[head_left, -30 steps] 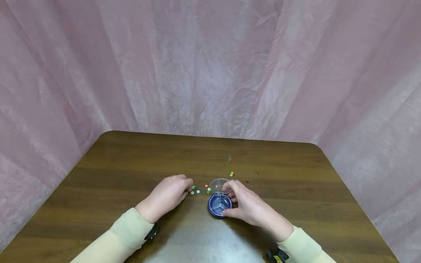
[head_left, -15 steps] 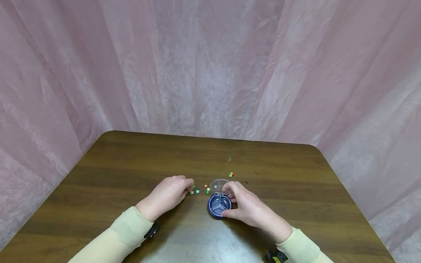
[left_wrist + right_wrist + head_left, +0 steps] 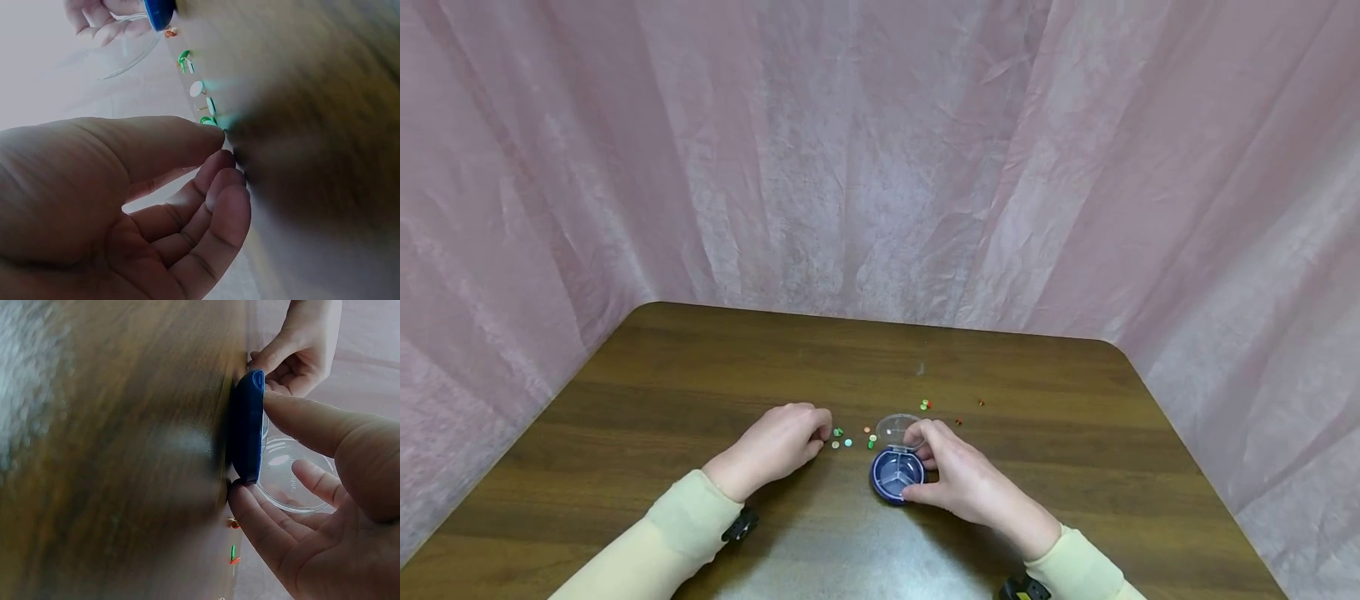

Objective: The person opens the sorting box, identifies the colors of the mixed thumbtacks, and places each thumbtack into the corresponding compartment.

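A: Right hand [image 3: 962, 471] first. How are its fingers set?

B: Parted to straddle the round blue case [image 3: 876, 492], and grasping it: thumb over the near rim, another fingertip against its side, farther from the body. The clear lid [image 3: 891, 428] stands swung back, and one raised fingertip overlaps it in the head view. Touching or not, can't tell.

A: And inside the case?

B: Dividers make three compartments, just left of that thumb.

A: Left hand [image 3: 775, 446]?

B: Fingers [image 3: 225, 215] bent in towards the thumb, tips drawn close together, down near the wood. Whether anything is pinched there — can't tell, the thumb hides part of it.

A: Nearest to those tips?

B: Small thumbtacks: a green one [image 3: 838, 432], a pale one [image 3: 835, 445] and a light blue one [image 3: 848, 442], just right of the fingers. Farther right, between the two hands, an orange one [image 3: 867, 430] and a few more beside the lid.

A: Beyond the right fingers?

B: A yellow-green and red cluster [image 3: 926, 405] past the lid, two small reddish bits [image 3: 981, 403] farther right.

A: Outermost?

B: Brown wooden table [image 3: 737, 350] under everything — pink curtain [image 3: 880, 167] behind.
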`<state>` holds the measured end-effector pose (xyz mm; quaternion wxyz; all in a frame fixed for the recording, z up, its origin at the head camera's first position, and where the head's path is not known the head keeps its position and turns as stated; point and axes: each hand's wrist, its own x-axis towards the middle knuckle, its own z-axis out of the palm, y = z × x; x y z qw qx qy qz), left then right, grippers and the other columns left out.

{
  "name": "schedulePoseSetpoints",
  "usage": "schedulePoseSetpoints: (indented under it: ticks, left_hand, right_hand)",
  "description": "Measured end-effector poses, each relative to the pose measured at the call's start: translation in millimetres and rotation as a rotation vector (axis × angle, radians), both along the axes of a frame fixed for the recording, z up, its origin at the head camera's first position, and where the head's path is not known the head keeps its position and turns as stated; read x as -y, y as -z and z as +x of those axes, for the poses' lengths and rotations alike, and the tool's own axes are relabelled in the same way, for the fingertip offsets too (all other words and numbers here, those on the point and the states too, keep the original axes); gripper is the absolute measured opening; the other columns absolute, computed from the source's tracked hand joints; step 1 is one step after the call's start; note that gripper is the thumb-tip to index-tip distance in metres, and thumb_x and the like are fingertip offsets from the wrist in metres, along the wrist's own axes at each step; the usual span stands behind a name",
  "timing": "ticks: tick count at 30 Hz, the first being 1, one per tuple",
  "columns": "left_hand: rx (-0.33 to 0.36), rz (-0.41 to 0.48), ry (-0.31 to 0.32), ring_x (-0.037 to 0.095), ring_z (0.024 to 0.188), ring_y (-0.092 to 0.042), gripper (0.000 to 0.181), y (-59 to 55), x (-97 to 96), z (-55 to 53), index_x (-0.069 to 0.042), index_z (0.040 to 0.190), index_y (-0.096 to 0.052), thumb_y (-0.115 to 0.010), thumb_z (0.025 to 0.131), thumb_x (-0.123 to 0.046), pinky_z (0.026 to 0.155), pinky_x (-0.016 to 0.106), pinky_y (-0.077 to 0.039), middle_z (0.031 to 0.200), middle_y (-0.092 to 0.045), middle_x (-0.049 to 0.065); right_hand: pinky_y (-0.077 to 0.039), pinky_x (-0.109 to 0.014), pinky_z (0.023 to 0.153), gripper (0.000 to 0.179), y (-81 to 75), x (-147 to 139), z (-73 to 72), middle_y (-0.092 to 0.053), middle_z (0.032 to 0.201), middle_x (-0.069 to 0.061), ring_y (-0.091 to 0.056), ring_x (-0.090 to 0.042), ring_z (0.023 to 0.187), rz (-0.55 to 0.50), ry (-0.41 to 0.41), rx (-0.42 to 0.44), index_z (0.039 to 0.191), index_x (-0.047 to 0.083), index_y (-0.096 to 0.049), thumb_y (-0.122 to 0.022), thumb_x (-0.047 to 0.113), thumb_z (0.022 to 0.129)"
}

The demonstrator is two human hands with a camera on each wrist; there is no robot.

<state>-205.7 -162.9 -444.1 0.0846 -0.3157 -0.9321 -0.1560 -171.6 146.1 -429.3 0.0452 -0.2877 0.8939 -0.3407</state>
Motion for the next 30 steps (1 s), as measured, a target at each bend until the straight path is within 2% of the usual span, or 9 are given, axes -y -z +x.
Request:
schedulePoseSetpoints:
  ticks: [10, 22, 30]
  left_hand:
    - [-0.122, -0.032, 0.012, 0.014, 0.068, -0.059, 0.030, 2.1, -1.9, 2.9, -0.016, 0.081, -0.066, -0.085, 0.086, 0.006, 0.062, 0.032, -0.054, 0.077, -0.062, -0.005]
    - [-0.069, -0.048, -0.020, 0.014, 0.071, -0.062, 0.029, -7.1, -3.8, 2.9, -0.016, 0.082, -0.068, -0.085, 0.088, 0.006, 0.065, 0.032, -0.055, 0.078, -0.064, -0.005]
    - [-0.099, -0.048, -0.022, 0.014, 0.071, -0.061, 0.029, -3.7, -3.6, 2.8, -0.016, 0.080, -0.068, -0.085, 0.088, 0.006, 0.065, 0.033, -0.054, 0.078, -0.063, -0.005]
  right_hand:
    - [-0.062, -0.039, 0.097, 0.058, 2.6, 0.1, -2.6, -0.063, 0.125, -0.008, -0.071, -0.025, 0.109, -0.001, -0.014, 0.002, 0.128, 0.007, -0.060, -0.098, 0.013, 0.085]
    - [-0.062, -0.040, 0.097, 0.058, -2.1, -2.7, -5.3, -0.063, 0.128, -0.011, -0.071, -0.026, 0.111, 0.005, -0.022, 0.009, 0.128, 0.006, -0.059, -0.098, 0.012, 0.085]
    - [-0.061, -0.041, 0.098, 0.058, -0.2, -4.5, -4.7, -0.063, 0.129, -0.009, -0.071, -0.026, 0.112, 0.004, -0.013, 0.019, 0.128, 0.009, -0.059, -0.098, 0.014, 0.085]
